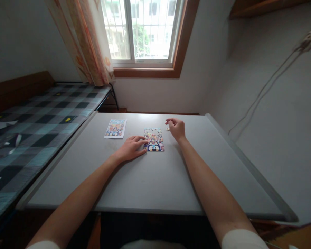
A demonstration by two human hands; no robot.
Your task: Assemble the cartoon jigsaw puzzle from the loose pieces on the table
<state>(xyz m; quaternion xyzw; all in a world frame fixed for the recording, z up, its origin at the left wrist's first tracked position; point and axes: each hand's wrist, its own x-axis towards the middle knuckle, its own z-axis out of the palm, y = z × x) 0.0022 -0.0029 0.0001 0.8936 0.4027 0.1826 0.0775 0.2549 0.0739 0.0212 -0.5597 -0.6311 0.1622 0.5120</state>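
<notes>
A partly assembled jigsaw puzzle (154,142) lies in the middle of the table, with a gap showing the tabletop between its upper border and the filled lower part. My left hand (131,148) rests flat with fingers spread, its fingertips on the puzzle's left edge. To the puzzle's upper right, my right hand (177,129) is raised slightly with its fingers curled together; whatever they pinch is too small to make out. Loose puzzle pieces (167,129) lie just under and left of those fingers. A printed picture card (115,129) with the same colourful design lies left of the puzzle.
The white table (150,186) has raised grey side edges. A bed (49,114) with a checked sheet stands along its left side. Ahead are a window (142,34) and a curtain (85,41). A cable (261,91) hangs down the right wall from a socket.
</notes>
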